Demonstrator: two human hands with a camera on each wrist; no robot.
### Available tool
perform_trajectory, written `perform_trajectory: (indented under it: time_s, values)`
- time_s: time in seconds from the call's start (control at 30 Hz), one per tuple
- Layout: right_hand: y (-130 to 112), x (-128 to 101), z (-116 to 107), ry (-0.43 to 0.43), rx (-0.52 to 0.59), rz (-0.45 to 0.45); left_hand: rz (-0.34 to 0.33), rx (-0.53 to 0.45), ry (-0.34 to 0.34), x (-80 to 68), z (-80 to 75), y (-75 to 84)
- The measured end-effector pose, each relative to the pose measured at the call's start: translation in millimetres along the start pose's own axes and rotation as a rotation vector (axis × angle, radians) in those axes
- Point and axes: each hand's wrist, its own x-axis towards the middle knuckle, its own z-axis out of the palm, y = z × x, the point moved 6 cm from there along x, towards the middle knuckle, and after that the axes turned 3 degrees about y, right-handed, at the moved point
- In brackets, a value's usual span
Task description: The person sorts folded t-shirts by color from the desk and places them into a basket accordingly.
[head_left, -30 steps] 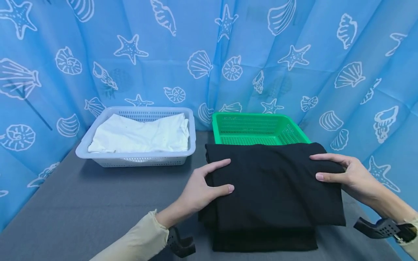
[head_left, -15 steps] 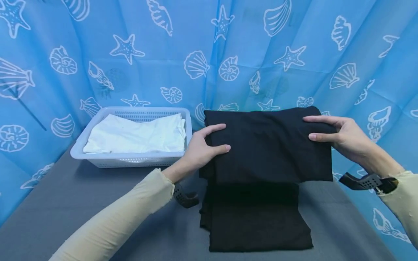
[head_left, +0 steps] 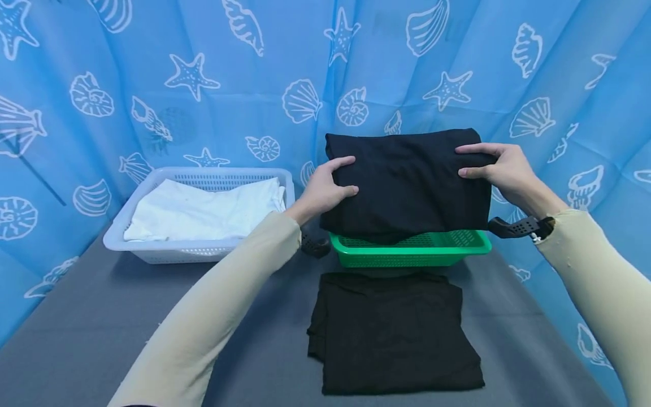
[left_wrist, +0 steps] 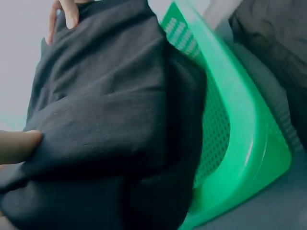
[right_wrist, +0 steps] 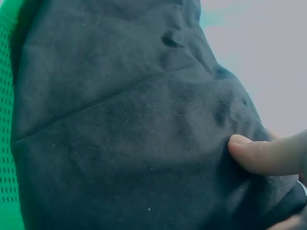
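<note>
Now you've got the folded black cloth (head_left: 407, 181) up off the worktop (head_left: 127, 322), hanging right over the green basket (head_left: 412, 249). Your left hand (head_left: 325, 189) pinches its left edge, thumb on top and fingers tucked under; your right hand (head_left: 500, 169) does the same on the right edge, thumb pressed into the fabric, as the right wrist view shows close up. Cloth's lower fold looks to be brushing or just above the basket's near rim; from the left wrist view it droops inside the green wall (left_wrist: 230, 120).

Risks, as I read it: you're holding only by the two side edges, so the middle sags, and if one pinch slips the layers could slide apart and the fold opens. Lower it unevenly and a corner may drape over the rim instead of lying flat inside. The cloth looks about as wide as the basket, so the ends may bunch against the walls.

Second black cloth (head_left: 394, 333) lies flat on the worktop in front of the basket. White basket (head_left: 198, 249) sits to the left, white cloth (head_left: 203, 209) folded in it. Blue shell-print curtain (head_left: 254, 73) behind.
</note>
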Motion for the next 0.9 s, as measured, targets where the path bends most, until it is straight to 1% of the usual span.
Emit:
perform_trajectory:
  time_s: [0.1,0.23,0.3,0.33,0.4,0.47,0.53,0.63,0.7,0.77,0.83,0.9]
  values:
    - [6.8,9.8,5.6,-0.031,-0.030,0.013,-0.056,0.025,-0.055,6.5,9.9,-6.1]
    - [18.3,15.2,18.4,-0.124,-0.083,0.034,-0.146,0.082,-0.169,6.3,22.8,-12.8]
    - [23.5,13.2,27.3,-0.180,-0.171,0.043,-0.163,0.178,-0.224,2.1,26.3,-14.3]
    - [26.8,11.2,32.1,-0.205,-0.232,0.042,-0.158,0.238,-0.243,-0.8,27.0,-14.6]
    - [32.0,4.0,41.3,-0.248,-0.353,0.036,-0.125,0.339,-0.248,-7.6,26.3,-14.5]
    - [35.6,-6.4,50.4,-0.256,-0.441,0.012,-0.078,0.392,-0.210,-17.3,22.7,-14.0]
    - [36.7,-18.8,55.0,-0.227,-0.472,-0.032,-0.038,0.368,-0.146,-29.0,18.5,-15.1]
    - [31.8,-41.4,56.1,-0.125,-0.444,-0.114,0.011,0.267,-0.051,-50.9,12.1,-18.5]
    - [26.2,-57.4,54.0,-0.038,-0.422,-0.181,0.033,0.188,0.024,-67.4,7.0,-21.7]
    - [21.5,-73.8,52.3,0.046,-0.380,-0.226,0.048,0.110,0.091,-84.4,2.3,-24.0]
    - [16.5,-91.1,50.2,0.112,-0.335,-0.266,0.047,0.041,0.151,-100.6,-1.6,-26.2]
    - [12.2,-108.7,48.3,0.162,-0.294,-0.282,0.038,-0.006,0.186,-115.1,-3.5,-28.2]
